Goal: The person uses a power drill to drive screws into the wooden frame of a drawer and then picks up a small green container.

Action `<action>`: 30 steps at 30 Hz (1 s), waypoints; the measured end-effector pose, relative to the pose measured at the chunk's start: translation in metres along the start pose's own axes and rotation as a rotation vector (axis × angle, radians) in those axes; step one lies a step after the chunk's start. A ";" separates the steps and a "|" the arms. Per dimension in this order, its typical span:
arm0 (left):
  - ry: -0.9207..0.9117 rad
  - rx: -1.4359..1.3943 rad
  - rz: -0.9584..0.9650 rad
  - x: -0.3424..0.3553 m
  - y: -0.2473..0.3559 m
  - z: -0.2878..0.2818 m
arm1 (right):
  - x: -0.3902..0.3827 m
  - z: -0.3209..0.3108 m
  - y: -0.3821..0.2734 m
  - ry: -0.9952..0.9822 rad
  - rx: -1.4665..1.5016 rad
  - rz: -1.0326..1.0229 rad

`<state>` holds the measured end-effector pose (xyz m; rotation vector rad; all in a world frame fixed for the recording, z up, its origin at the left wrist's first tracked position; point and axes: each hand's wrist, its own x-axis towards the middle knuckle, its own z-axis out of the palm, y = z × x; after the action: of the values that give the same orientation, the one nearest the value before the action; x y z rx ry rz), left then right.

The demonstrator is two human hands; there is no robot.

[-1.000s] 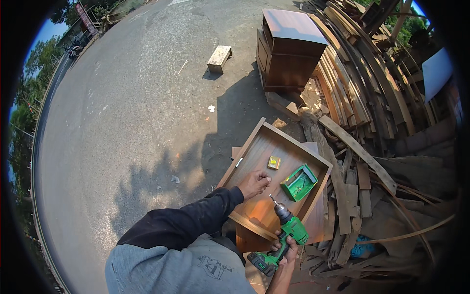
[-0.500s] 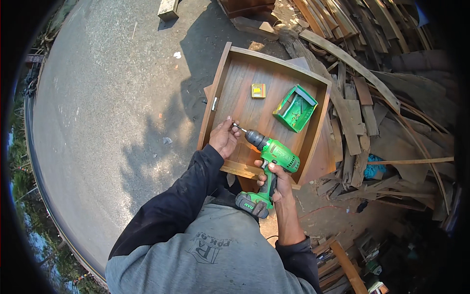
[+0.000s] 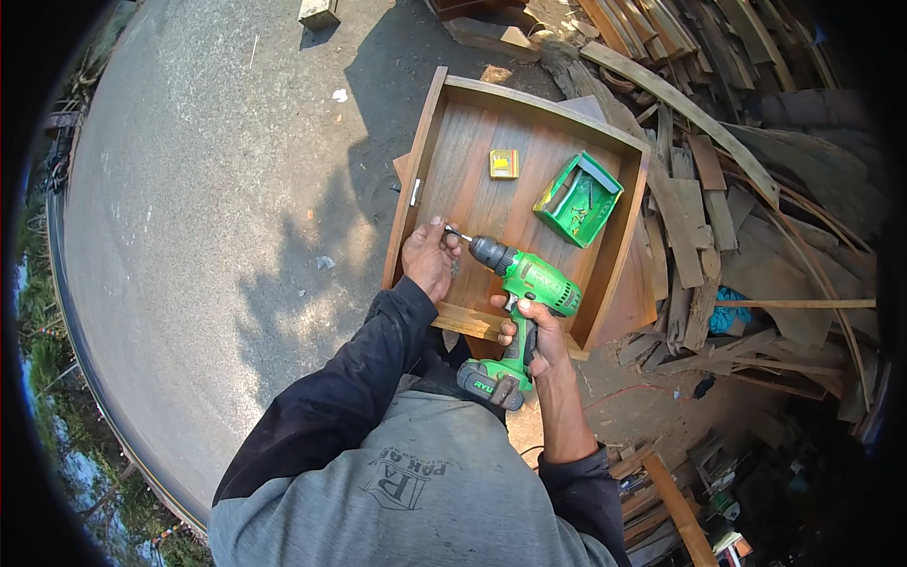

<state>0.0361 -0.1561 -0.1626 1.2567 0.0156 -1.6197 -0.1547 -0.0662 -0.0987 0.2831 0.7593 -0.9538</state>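
Observation:
My right hand (image 3: 543, 335) is wrapped around the grip of a green cordless drill (image 3: 541, 283), its chuck pointing up and left over a wooden drawer (image 3: 472, 170). A thin bit (image 3: 458, 233) sticks out of the chuck. At its tip, my left hand (image 3: 430, 262) has thumb and fingers closed in a pinch by the drawer's left side. What they hold is too small to make out. A small metal plate (image 3: 415, 192) sits on that left wall. Inside the drawer lie a small yellow box (image 3: 504, 164) and an open green box (image 3: 576, 236) with loose screws and dark rods.
Stacked wood scraps (image 3: 675, 227) crowd the right side, with a blue cloth (image 3: 727, 312) among them. A wooden block (image 3: 318, 12) lies on the ground at the top. Grey pavement (image 3: 208, 189) stretches along the left.
The view has shifted slightly, so the drawer and boxes appear a little higher and farther right. Both hands keep their grips, the left still at the bit's tip.

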 end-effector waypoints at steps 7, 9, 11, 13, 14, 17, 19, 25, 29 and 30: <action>0.065 0.075 0.137 0.012 -0.011 0.006 | 0.025 -0.006 -0.013 -0.026 -0.017 0.070; 0.118 0.084 0.151 0.014 -0.012 0.004 | 0.025 -0.005 -0.011 0.003 0.024 0.070; 0.068 0.128 0.142 0.016 -0.010 0.004 | 0.030 -0.008 -0.011 -0.029 0.036 0.084; 0.076 0.049 0.133 0.016 -0.012 0.005 | 0.033 -0.010 -0.012 -0.038 0.056 0.104; 0.085 -0.029 0.132 0.015 -0.011 0.008 | 0.035 -0.011 -0.012 -0.046 0.064 0.114; 0.078 -0.111 0.090 0.012 -0.004 0.014 | 0.042 -0.009 -0.013 -0.048 0.091 0.128; 0.073 -0.162 0.071 0.013 -0.002 0.012 | 0.048 -0.010 -0.015 -0.053 0.012 0.117; 0.053 -0.344 0.042 0.025 -0.001 0.004 | 0.059 -0.002 -0.026 -0.025 -0.072 0.113; 0.108 -0.391 0.025 0.026 -0.002 0.005 | 0.063 0.000 -0.031 -0.009 -0.124 0.133; 0.111 -0.393 0.025 0.025 -0.002 0.006 | 0.064 0.001 -0.033 -0.004 -0.147 0.136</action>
<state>0.0328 -0.1761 -0.1792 1.0328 0.3688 -1.4376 -0.1588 -0.1252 -0.1388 0.2015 0.7922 -0.7659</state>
